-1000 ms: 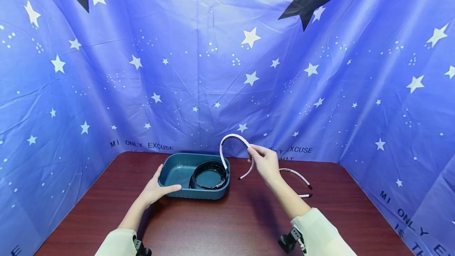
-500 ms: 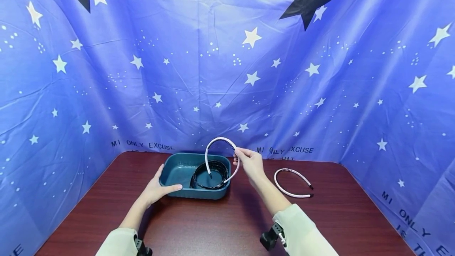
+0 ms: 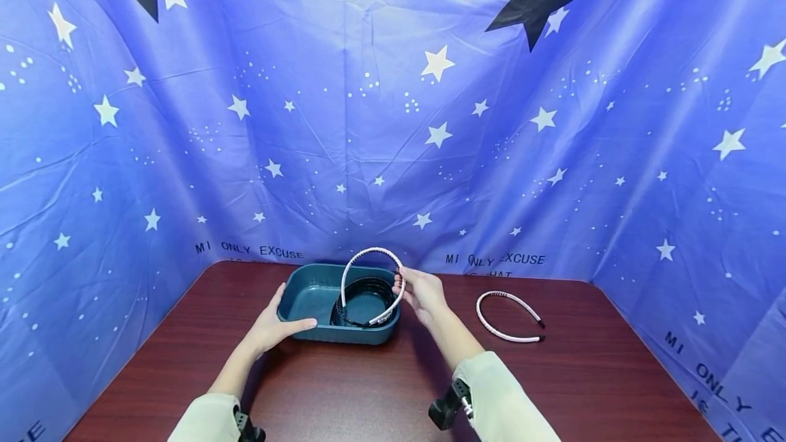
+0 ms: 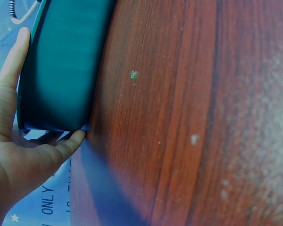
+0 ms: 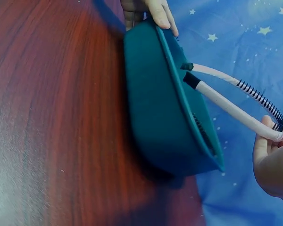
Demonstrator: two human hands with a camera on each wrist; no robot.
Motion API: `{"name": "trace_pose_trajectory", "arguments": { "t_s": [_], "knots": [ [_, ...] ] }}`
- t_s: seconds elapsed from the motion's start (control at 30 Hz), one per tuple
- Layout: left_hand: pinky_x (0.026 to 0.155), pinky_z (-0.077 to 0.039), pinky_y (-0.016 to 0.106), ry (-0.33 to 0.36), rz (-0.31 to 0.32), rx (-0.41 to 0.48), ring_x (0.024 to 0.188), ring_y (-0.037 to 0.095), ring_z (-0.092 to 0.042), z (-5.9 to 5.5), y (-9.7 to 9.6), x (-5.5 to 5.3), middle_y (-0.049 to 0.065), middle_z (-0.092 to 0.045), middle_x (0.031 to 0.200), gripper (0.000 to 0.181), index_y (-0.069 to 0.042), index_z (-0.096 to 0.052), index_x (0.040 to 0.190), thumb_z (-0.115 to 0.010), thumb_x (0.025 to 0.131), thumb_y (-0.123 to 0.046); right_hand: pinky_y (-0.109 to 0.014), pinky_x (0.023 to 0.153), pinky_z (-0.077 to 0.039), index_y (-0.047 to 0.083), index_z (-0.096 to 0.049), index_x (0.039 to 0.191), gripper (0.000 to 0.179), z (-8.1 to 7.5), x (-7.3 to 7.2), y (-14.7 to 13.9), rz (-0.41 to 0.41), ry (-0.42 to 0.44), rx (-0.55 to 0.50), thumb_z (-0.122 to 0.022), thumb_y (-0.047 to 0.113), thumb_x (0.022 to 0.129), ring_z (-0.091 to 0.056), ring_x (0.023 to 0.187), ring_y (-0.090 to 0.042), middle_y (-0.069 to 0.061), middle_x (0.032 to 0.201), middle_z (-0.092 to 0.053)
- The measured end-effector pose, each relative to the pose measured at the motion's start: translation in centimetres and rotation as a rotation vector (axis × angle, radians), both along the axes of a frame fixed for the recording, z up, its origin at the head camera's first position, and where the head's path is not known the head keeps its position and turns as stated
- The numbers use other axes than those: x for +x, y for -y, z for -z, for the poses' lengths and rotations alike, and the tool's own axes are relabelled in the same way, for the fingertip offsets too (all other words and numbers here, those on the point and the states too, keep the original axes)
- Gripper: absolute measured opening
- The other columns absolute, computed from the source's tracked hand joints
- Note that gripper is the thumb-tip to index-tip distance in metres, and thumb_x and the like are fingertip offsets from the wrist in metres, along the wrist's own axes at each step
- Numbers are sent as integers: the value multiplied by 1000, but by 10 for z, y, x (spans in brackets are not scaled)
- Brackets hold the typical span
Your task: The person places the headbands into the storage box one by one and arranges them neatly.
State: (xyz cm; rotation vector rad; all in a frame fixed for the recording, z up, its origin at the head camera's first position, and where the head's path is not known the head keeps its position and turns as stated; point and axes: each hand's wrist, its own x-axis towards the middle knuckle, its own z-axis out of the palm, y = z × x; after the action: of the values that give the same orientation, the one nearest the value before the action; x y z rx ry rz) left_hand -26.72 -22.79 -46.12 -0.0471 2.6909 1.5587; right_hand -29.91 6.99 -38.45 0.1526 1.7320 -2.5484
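A deep teal oblong bin (image 3: 344,335) stands on the table. My left hand (image 3: 267,327) holds its left end, thumb along the front rim and fingers at the side. Several black headbands (image 3: 368,282) lie stacked in the bin's right half. Above them my right hand (image 3: 426,296) pinches a white headband (image 3: 371,249) by its right side. That headband stands upright, its black-tipped ends (image 5: 191,80) pointing down inside the rim. In the left wrist view the bin's wall (image 4: 66,66) fills the space beside the thumb.
A second white headband (image 3: 522,340) lies flat on the reddish-brown table (image 3: 344,394), to the right of the bin. Behind the table's far edge hangs a blue curtain (image 3: 344,155) with stars.
My right hand has moved left and lower with the white headband, from beside the bin's right end to over the black headbands. My left hand stays on the bin.
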Motion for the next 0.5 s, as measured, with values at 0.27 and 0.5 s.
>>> {"name": "trace_pose_trajectory", "arguments": {
  "t_s": [0.27,0.5],
  "knots": [
    [107,-23,64,-7,3,10,138,43,-21,-1,-1,2,21,-10,156,116,-14,0,152,-77,71,-47,-21,63,-55,-16,-53,119,35,15,-7,0,6,103,-47,-57,4,91,-61,65,-8,-2,69,-62],
    [108,-23,62,1,-2,2,139,42,-19,1,1,-2,20,-9,156,116,-15,0,152,-77,71,-46,-20,58,-52,-16,-54,118,35,23,-9,-2,-9,105,12,-58,4,90,-60,62,-7,1,65,-64]
  ]
}}
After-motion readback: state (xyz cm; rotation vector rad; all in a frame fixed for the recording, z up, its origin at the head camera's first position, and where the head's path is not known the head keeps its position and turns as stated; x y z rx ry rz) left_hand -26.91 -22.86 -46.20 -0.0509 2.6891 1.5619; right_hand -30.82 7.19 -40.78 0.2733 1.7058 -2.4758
